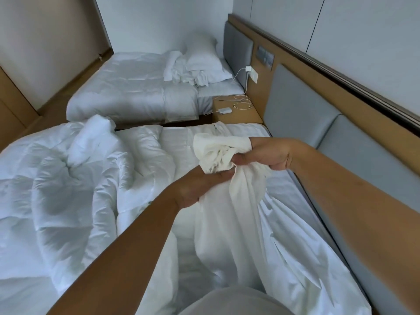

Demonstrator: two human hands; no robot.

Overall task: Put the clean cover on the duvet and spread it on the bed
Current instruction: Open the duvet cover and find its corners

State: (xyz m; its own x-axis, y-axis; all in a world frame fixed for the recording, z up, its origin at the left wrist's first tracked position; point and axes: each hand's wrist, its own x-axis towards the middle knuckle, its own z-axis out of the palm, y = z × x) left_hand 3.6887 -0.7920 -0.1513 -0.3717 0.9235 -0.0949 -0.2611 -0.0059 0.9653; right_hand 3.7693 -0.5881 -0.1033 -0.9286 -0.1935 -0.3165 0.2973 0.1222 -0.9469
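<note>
White shirt front at bottom centre. Cover drapes from centre frame to lower right. Left hand and right hand both grasp its bunched top. Duvet lies crumpled at left on the bed.

Your left grip has its fingers buried under the cover. Your right grip loses its fingertips in the bunched cloth. The duvet runs off the left edge. Your shirt blocks the cover's near end. The white device on the nightstand is too small to identify.
</note>
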